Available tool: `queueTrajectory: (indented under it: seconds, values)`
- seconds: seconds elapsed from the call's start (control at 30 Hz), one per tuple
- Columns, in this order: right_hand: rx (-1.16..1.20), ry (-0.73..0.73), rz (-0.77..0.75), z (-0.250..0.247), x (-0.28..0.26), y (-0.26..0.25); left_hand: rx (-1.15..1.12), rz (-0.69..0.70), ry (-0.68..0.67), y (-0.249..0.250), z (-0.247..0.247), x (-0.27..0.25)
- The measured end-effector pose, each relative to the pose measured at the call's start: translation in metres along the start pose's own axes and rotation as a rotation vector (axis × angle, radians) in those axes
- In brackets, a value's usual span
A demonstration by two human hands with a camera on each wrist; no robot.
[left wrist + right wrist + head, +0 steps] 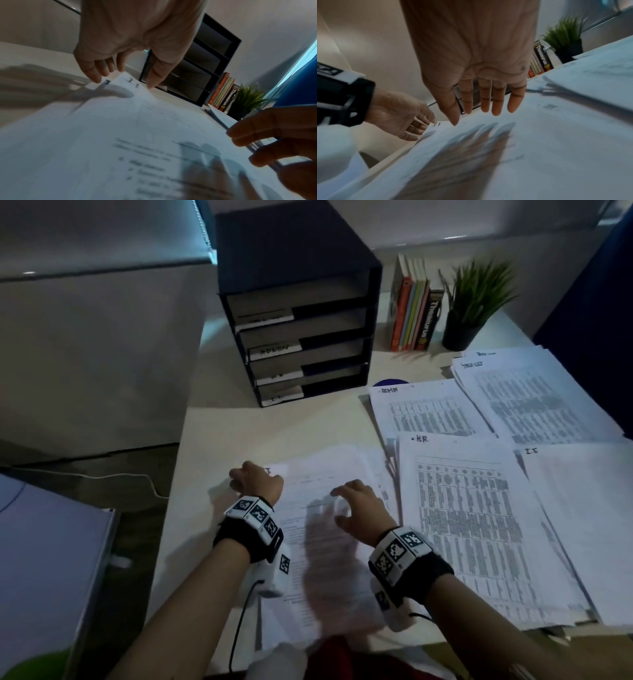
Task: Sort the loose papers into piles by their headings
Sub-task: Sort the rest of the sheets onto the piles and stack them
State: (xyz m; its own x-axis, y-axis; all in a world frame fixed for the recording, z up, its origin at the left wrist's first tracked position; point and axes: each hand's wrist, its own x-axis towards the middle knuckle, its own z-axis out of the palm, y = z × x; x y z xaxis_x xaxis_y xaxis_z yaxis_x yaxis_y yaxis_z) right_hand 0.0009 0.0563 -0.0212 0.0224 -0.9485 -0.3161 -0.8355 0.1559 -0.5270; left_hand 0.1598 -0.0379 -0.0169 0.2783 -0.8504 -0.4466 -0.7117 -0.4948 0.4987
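A loose stack of papers lies on the table in front of me. At its far left corner my left hand has the top sheet's corner, marked "I.T.", lifted between curled fingers and thumb. My right hand hovers just above the middle of that sheet, fingers straight and spread, holding nothing. To the right lie sorted piles headed ADMIN, TASK LIST, H.R. and I.T..
A dark tray organiser with labelled shelves stands at the back of the table. Beside it stand a row of books and a potted plant. A grey box sits off the table's left edge.
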Motion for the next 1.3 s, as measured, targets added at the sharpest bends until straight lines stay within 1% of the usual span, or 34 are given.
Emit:
queueTrajectory:
  seconds: [0.07,0.1,0.13,0.2,0.23,0.3,0.37,0.4,0.5,0.53,0.57,0.6,0.63,0.7,0.73,0.77,0.8,0.83,0.87,0.97,1.07,1.1,1.2,1.27,1.3]
  values:
    - [-0.040,-0.074,0.016,0.013,0.003,-0.012,-0.029,-0.025,-0.011,-0.014,-0.003,0.007]
    - [-0.075,-0.085,0.026,0.019,0.004,-0.016,-0.049,-0.008,-0.019,-0.020,-0.004,0.010]
    - [-0.112,-0.078,0.037,0.024,0.005,-0.020,-0.083,0.036,-0.032,-0.025,-0.004,0.013]
    - [-0.158,-0.038,0.067,0.031,0.007,-0.025,-0.157,0.188,-0.079,-0.033,-0.005,0.017]
    - [-0.155,-0.018,0.079,0.033,0.009,-0.027,-0.172,0.266,-0.123,-0.035,-0.006,0.016]
    - [-0.093,0.035,0.071,0.035,0.015,-0.032,-0.204,0.369,-0.211,-0.040,-0.009,0.013]
    - [-0.021,0.095,0.037,0.032,0.022,-0.039,-0.284,0.432,-0.298,-0.047,-0.011,0.011]
    - [-0.005,0.108,0.027,0.030,0.026,-0.044,-0.312,0.452,-0.352,-0.050,-0.011,0.012]
    - [-0.071,0.060,0.037,0.025,0.037,-0.054,-0.329,0.408,-0.504,-0.056,-0.020,0.017]
    - [-0.103,0.051,0.048,0.025,0.039,-0.057,-0.340,0.420,-0.537,-0.057,-0.025,0.020]
    - [-0.125,0.051,0.063,0.026,0.041,-0.058,-0.340,0.437,-0.539,-0.056,-0.029,0.022]
    - [-0.135,0.065,0.072,0.029,0.041,-0.059,-0.337,0.432,-0.501,-0.055,-0.033,0.025]
    - [-0.141,0.085,0.082,0.031,0.042,-0.059,-0.320,0.400,-0.411,-0.054,-0.036,0.029]
    - [-0.172,0.159,0.089,0.037,0.040,-0.061,-0.222,0.347,-0.176,-0.055,-0.037,0.044]
    - [-0.210,0.225,0.077,0.040,0.039,-0.063,-0.135,0.321,-0.129,-0.056,-0.038,0.050]
    - [-0.263,0.305,0.054,0.042,0.039,-0.064,-0.062,0.299,-0.140,-0.057,-0.038,0.053]
    - [-0.300,0.353,0.038,0.042,0.039,-0.066,-0.025,0.298,-0.174,-0.057,-0.037,0.056]
    - [-0.347,0.356,0.022,0.042,0.039,-0.067,-0.007,0.313,-0.205,-0.056,-0.036,0.056]
    - [-0.402,0.343,0.002,0.042,0.040,-0.068,0.008,0.343,-0.209,-0.056,-0.035,0.054]
    - [-0.471,0.285,-0.068,0.043,0.044,-0.069,0.066,0.421,-0.126,-0.058,-0.033,0.044]
    - [-0.445,0.162,-0.085,0.047,0.047,-0.066,0.140,0.442,-0.048,-0.061,-0.031,0.034]
    - [-0.434,0.135,-0.087,0.049,0.047,-0.064,0.182,0.470,-0.032,-0.062,-0.030,0.032]
    - [-0.361,0.126,-0.075,0.051,0.048,-0.062,0.254,0.588,0.002,-0.064,-0.031,0.029]
    - [-0.321,0.120,-0.067,0.050,0.048,-0.062,0.193,0.625,-0.014,-0.065,-0.031,0.032]
    - [-0.300,0.115,-0.065,0.050,0.049,-0.061,0.113,0.600,-0.035,-0.066,-0.031,0.034]
